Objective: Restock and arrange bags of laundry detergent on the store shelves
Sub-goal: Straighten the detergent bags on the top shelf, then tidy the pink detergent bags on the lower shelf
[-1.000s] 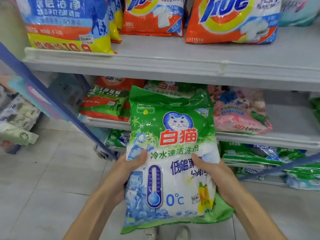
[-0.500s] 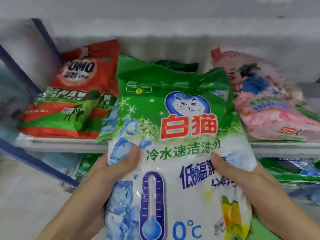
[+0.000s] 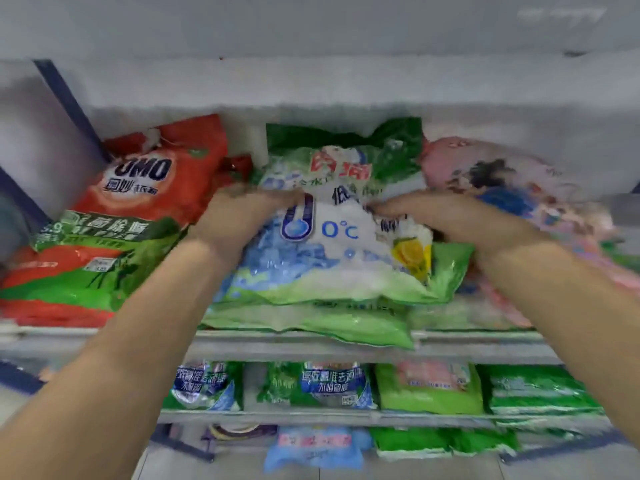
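On the left of the shelf [image 3: 311, 344] lay a red OMO bag [image 3: 138, 202]. Just beside it the left hand [image 3: 249, 216] rested palm-down on the green-and-white detergent bag [image 3: 346, 261], fingers reaching toward the middle. That bag lay tilted on the middle of the shelf, on top of another green bag [image 3: 311, 323]. The right hand [image 3: 446, 216] rested on its right half, fingers pointing left, the two hands apart. Blur hid whether either hand gripped the plastic or only pressed it. A pink bag [image 3: 502, 174] lay just right.
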Motion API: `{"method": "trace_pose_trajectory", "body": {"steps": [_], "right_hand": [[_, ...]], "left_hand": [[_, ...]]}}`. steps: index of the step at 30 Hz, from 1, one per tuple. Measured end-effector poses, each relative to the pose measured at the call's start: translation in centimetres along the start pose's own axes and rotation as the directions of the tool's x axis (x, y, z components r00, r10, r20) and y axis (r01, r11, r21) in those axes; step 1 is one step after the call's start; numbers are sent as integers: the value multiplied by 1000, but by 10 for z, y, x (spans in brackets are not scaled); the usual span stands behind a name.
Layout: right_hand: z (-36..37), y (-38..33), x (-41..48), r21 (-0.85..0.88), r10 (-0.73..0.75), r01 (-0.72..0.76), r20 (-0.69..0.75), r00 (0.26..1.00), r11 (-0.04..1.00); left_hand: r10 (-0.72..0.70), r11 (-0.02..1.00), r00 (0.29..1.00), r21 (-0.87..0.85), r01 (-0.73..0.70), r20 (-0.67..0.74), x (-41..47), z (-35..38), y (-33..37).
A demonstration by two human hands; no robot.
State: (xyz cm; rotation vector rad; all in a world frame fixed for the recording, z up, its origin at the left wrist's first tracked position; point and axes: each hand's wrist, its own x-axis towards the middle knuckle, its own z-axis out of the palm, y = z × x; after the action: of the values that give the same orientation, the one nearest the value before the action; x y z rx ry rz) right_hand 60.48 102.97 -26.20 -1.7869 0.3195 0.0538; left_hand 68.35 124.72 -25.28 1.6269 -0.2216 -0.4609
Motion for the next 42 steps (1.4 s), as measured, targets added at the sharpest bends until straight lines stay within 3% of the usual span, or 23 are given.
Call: {"method": "trace_pose_trajectory", "body": {"steps": [1, 2, 4, 5, 10, 11, 14, 16, 19, 22, 26, 27, 29, 31, 33, 37, 39, 42], "right_hand": [[-12, 13, -15, 83, 156, -157, 22, 988, 984], [-7, 13, -14, 14, 161, -160, -10, 987, 987], [-13, 23, -22, 64, 128, -127, -23, 991, 990], [-12, 21, -21, 200, 110, -103, -27, 994, 974], [-25, 18, -32, 496, 232, -132, -146, 962, 858], [-25, 14, -31, 468, 250, -143, -173, 953, 872], [-23, 12, -22, 116, 284, -260, -321, 903, 958], [-20, 13, -16, -101, 212, -278, -422, 882, 955], [-13, 12, -20, -73, 210, -267, -433, 876, 961], [-13, 12, -36, -28, 219, -241, -324, 920, 970], [-20, -2, -76, -215, 142, -192, -229, 963, 957], [-27, -1, -86, -246, 66, -133, -264, 962, 960], [-39, 2, -107, -134, -42, -12, -396, 917, 991], [-50, 7, -125, -17, -85, 89, -516, 852, 996], [-69, 15, -141, -166, -179, 98, -602, 778, 981], [-106, 38, -159, -419, -272, -61, -687, 674, 906], [-123, 50, -163, -428, -158, -250, -717, 679, 869], [-139, 61, -164, -265, 186, -472, -676, 713, 841]], "left_hand": [[-6, 999, 999, 41, 8, -53, 1, 2, -4], [-14, 995, 995, 93, 24, -101, 3, 1, -10], [63, 972, 980, 233, -17, -191, -4, 0, -16], [101, 963, 972, 267, -41, -214, -7, -2, -17], [85, 990, 954, 132, -48, -289, -16, -6, -23], [85, 992, 946, 117, -50, -314, -17, -6, -22], [89, 987, 922, 158, -31, -377, -17, -3, -22], [115, 970, 920, 243, -22, -375, -19, 1, -20], [172, 909, 921, 416, -12, -348, -29, 7, -13], [249, 780, 926, 626, -18, -284, -49, 17, -12], [358, 652, 920, 748, -124, -160, -73, 48, -11], [392, 611, 912, 775, -161, -119, -75, 58, -9], [475, 562, 880, 767, -310, 8, -79, 81, -5], [509, 581, 854, 686, -437, 112, -85, 109, -2], [418, 662, 896, 625, -413, 148, -89, 139, 2], [133, 727, 985, 665, -172, 109, -79, 173, 15], [43, 758, 995, 645, -95, 95, -73, 183, 19], [-134, 777, 985, 628, 35, 111, -67, 199, 23]]}}
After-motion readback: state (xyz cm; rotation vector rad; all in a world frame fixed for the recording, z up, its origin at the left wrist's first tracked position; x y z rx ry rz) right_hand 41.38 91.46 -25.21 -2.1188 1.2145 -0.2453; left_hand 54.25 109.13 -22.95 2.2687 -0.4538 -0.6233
